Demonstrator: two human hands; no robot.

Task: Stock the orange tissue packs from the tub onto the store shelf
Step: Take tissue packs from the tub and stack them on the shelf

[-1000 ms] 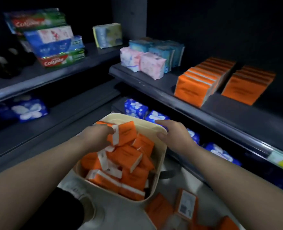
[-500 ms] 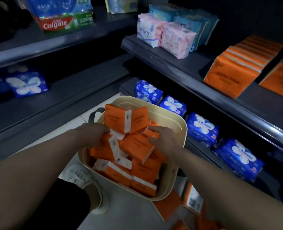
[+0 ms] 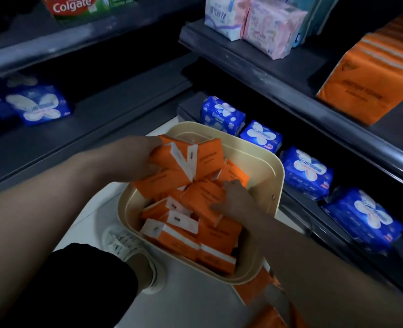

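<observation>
Right hand (image 3: 234, 201) moved into tub (image 3: 264, 162), gripping pack (image 3: 200, 197)

"Colgate" in white letters on a red toothpaste box (image 3: 77, 7), upper left shelf; print on other packs illegible.

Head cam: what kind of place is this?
Probably a store aisle: tiered shelves with rows of identical packaged goods, such as Colgate boxes, blue packs and orange tissue packs.
</observation>
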